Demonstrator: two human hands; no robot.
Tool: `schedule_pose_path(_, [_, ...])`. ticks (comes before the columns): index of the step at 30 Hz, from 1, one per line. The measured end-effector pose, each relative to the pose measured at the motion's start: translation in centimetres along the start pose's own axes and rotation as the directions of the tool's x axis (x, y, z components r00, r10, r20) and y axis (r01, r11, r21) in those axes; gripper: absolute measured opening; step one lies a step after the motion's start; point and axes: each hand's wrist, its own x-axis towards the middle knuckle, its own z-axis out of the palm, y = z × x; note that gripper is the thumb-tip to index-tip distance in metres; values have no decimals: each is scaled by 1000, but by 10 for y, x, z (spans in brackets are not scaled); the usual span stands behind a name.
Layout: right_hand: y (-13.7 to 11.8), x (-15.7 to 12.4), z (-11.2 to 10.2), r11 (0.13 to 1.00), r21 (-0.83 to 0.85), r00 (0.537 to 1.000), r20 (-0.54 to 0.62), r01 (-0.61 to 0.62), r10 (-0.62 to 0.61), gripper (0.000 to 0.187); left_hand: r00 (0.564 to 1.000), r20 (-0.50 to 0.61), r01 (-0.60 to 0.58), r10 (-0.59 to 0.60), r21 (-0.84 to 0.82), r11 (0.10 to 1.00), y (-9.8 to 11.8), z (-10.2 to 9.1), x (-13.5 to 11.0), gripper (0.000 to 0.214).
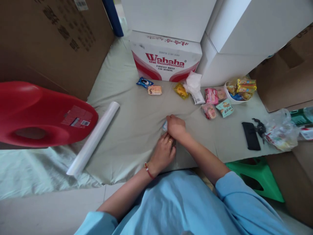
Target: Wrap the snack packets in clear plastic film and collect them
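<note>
Both hands meet near the middle of the cloth-covered surface [132,130], close to its front edge. The right hand [176,126] is curled, palm down, with its fingers bent. The left hand [163,150] lies just below it, fingertips directed at the right hand; a red bracelet [148,170] encircles its wrist. A small light-blue packet [165,126] is located at the left side of the right hand, above the left fingertips, and is partly covered. Fingertip contact is hidden; whether either hand pinches the packet cannot be determined.

Beyond the hands, a blue packet [144,82] and an orange packet [155,90] lie in front of the Wahaha carton [168,62]. To their right are a yellow packet [181,91], crumpled white tissue [194,81], a pink packet [211,96] and a teal packet [225,108]. A white bowl [236,100] adjacent to these contains yellow packets.

At left, a white roll [94,138] lies diagonally beside a red plastic object [52,117]. At far right, a flat black object [251,136] lies near a clear plastic bag [281,130].
</note>
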Motion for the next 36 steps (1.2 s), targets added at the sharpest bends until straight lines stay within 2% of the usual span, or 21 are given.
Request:
schedule_pose_path(2, [-5,-9,4,998,-39,997,-51,55,-57,29,996,-60,53,-60,-103,993,-10,-8,-9,28])
schedule_pose_path(4, [-9,-17,6,991,-62,988,-88,121,-126,35,983,-120,117,-140,-182,976,-18,-16,-16,23])
schedule_pose_path(6, [-9,-22,4,985,-64,982,-92,162,-167,47,966,-165,159,-201,-236,959,-23,-24,-19,21])
schedule_pose_path(8, [-4,-24,-2,978,-55,978,-56,200,-203,52,953,-183,188,-241,-265,946,-26,-31,-21,20])
schedule_pose_path(12, [16,-25,-14,940,-34,940,58,339,-336,39,944,-174,224,-281,-290,930,-28,-37,-24,21])
schedule_pose_path(16, [29,-29,-16,910,-52,910,68,412,-408,25,940,-179,228,-289,-298,927,-29,-34,-28,21])
schedule_pose_path(23, [26,-37,-5,924,-96,928,5,371,-372,26,935,-196,216,-295,-344,914,-24,-31,-32,22])
schedule_pose_path(26, [37,-40,-3,957,88,954,-146,275,-261,29,919,-183,258,-350,-393,883,-21,-35,-32,23])
schedule_pose_path(28, [49,-42,-3,937,275,954,-264,217,-143,31,899,-137,313,-416,-462,829,-18,-38,-29,25])
schedule_pose_path(29, [55,-44,-2,886,418,948,-310,199,-67,31,887,-102,340,-451,-516,786,-16,-38,-27,27])
schedule_pose_path(30, [60,-46,-2,789,585,945,-326,187,17,32,876,-60,359,-479,-583,729,-13,-38,-23,31])
schedule_pose_path(31, [64,-48,0,636,752,947,-303,171,103,33,868,-12,368,-496,-655,660,-10,-37,-19,37])
schedule_pose_path(32, [66,-51,1,435,889,954,-242,144,179,37,864,40,370,-501,-727,578,-7,-35,-14,46])
schedule_pose_path(33, [67,-54,4,235,966,963,-156,103,220,41,864,93,365,-494,-792,489,-3,-32,-8,54])
schedule_pose_path(34, [66,-57,8,91,995,972,-69,50,224,46,864,142,362,-483,-842,400,0,-29,-3,60])
schedule_pose_path(35, [64,-61,11,-1,1000,978,4,-4,206,50,860,182,362,-477,-876,319,3,-26,3,63])
schedule_pose_path(36, [61,-65,15,-51,997,981,58,-49,183,53,850,208,366,-484,-894,257,5,-22,7,63])
